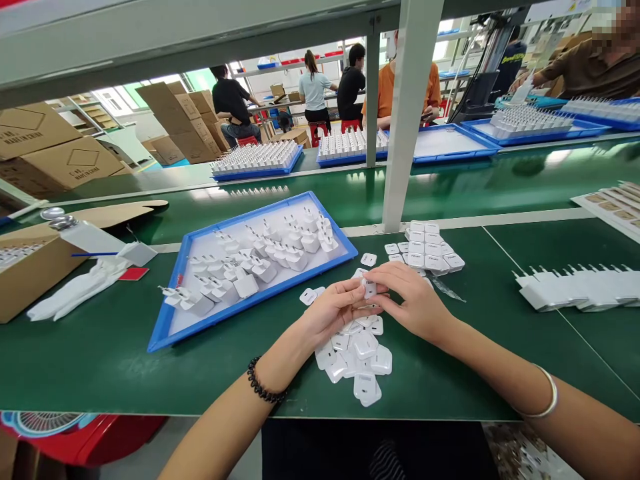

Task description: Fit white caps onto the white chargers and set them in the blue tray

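Observation:
My left hand [334,308] and my right hand [411,299] meet over the green table, and together they pinch one small white charger plug [369,288] between their fingertips. Directly below them lies a loose pile of white plugs [361,360]. A neat block of white plugs [429,251] sits just beyond my right hand. To the left, a blue tray [165,327] holds several white plugs with their prongs up.
A cardboard box [30,270] and white wrapping lie at the left edge. A row of white parts [580,288] lies on the right. A grey upright post [409,113] stands behind. More blue trays and several seated people are across the conveyor.

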`<state>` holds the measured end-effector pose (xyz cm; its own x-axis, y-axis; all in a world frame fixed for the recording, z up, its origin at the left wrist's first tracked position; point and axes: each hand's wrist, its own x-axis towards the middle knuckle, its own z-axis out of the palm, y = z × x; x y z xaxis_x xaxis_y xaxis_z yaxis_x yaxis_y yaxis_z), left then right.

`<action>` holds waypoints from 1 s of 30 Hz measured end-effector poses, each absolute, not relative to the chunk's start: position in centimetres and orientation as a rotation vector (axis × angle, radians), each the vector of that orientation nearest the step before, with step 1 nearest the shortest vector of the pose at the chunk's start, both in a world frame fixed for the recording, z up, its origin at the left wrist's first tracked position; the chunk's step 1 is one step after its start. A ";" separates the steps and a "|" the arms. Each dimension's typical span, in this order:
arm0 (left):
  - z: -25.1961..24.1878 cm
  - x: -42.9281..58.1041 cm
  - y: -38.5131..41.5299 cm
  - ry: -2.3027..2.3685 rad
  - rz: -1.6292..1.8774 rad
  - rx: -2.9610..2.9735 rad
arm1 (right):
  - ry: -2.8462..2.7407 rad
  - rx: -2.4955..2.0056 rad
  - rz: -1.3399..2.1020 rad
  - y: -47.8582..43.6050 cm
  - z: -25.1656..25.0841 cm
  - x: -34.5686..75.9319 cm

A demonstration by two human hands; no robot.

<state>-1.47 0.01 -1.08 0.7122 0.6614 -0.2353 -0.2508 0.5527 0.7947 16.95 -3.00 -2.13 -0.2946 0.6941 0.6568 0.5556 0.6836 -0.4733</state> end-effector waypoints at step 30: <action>-0.1 -1.6 0.5 0.869 0.800 0.808 | -2.023 -1.361 0.192 -0.2 -3.3 19.8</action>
<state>-1.58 0.46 -0.14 0.4133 0.8487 -0.3299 -0.2582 0.4566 0.8514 19.81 -0.19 -3.33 -0.2202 0.8637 0.4534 0.7631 0.4421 -0.4714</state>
